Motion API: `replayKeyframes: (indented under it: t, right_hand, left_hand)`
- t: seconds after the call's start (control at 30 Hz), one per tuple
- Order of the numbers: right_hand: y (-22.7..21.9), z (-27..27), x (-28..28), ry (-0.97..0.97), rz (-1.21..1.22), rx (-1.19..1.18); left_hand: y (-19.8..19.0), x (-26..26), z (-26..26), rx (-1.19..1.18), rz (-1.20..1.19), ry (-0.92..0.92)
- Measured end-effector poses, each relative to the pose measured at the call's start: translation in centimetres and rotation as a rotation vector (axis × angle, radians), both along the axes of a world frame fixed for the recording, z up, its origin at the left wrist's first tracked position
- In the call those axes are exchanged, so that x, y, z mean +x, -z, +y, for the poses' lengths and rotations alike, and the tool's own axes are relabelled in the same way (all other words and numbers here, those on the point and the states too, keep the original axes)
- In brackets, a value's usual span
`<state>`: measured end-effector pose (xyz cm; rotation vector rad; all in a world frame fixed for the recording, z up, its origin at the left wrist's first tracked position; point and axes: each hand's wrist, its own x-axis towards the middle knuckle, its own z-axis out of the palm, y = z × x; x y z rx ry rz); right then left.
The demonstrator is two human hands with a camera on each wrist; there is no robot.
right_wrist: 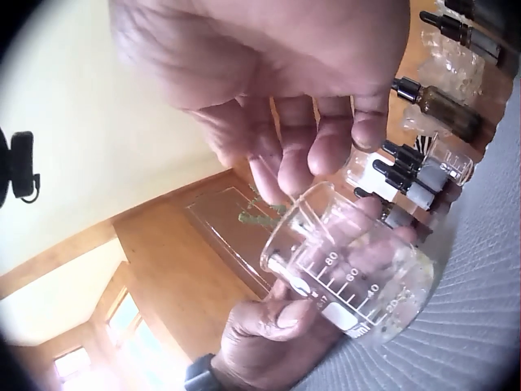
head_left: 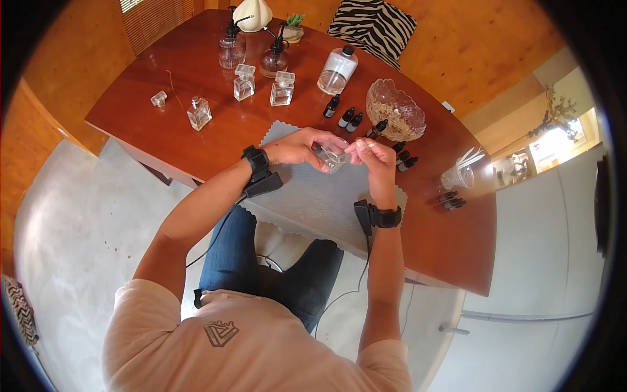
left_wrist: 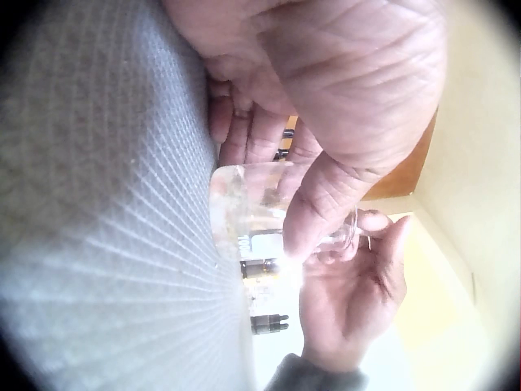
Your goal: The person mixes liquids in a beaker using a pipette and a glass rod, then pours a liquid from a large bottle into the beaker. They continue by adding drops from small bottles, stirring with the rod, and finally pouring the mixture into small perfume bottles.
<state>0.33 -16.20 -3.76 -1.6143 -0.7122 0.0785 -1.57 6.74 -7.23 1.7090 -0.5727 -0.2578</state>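
My left hand (head_left: 302,147) holds a small clear glass beaker (right_wrist: 358,281) low over the grey mat (head_left: 313,202), thumb on one side and fingers on the other. White graduation marks run up the beaker's wall, and a little clear liquid shows at its bottom. Over the rim, my right hand (head_left: 377,164) pinches a thin clear stirring rod (right_wrist: 282,181) between thumb and fingers. The rod slants down into the beaker. In the left wrist view the left thumb (left_wrist: 313,208) presses the glass, and the right hand sits behind it.
Several dark dropper bottles (head_left: 346,117) line the table right of the mat, near a glass bowl (head_left: 395,111). Farther back stand a large clear bottle (head_left: 337,70), square perfume bottles (head_left: 244,83) and pump bottles (head_left: 232,51). A cup with white strips (head_left: 457,176) stands at the right.
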Motion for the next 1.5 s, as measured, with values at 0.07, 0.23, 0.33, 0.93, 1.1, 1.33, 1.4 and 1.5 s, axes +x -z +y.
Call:
replayKeyframes:
  t: [0.07, 0.23, 0.33, 0.93, 1.1, 1.33, 1.4, 1.5]
  right_hand:
    - [0.1, 0.1, 0.0, 0.02, 0.001, -0.001]
    - [0.1, -0.2, 0.3, -0.08, 0.015, 0.001]
    - [-0.4, 0.3, -0.3, 0.032, 0.028, 0.052]
    - [-0.4, 0.4, -0.2, 0.015, -0.028, -0.02]
    - [-0.2, 0.5, -0.3, 0.058, 0.009, 0.028]
    - [0.0, 0.1, 0.0, -0.02, 0.038, 0.039]
    - [-0.3, 0.7, -0.4, 0.064, 0.005, 0.047]
    - [-0.1, 0.4, -0.1, 0.022, 0.018, 0.033]
  left_hand:
    - [-0.1, -0.1, 0.0, -0.004, 0.014, 0.004]
    - [0.6, 0.2, 0.0, -0.027, -0.01, 0.001]
    - [0.4, 0.2, 0.0, -0.013, 0.002, 0.011]
    - [0.0, 0.0, 0.1, -0.005, -0.009, -0.003]
    - [0.1, 0.1, 0.1, -0.018, 0.002, 0.009]
    - [-0.1, 0.1, 0.0, 0.023, 0.003, 0.024]
    - [-0.4, -0.2, 0.0, 0.033, -0.007, 0.022]
    - [-0.6, -0.3, 0.0, 0.029, -0.028, 0.032]
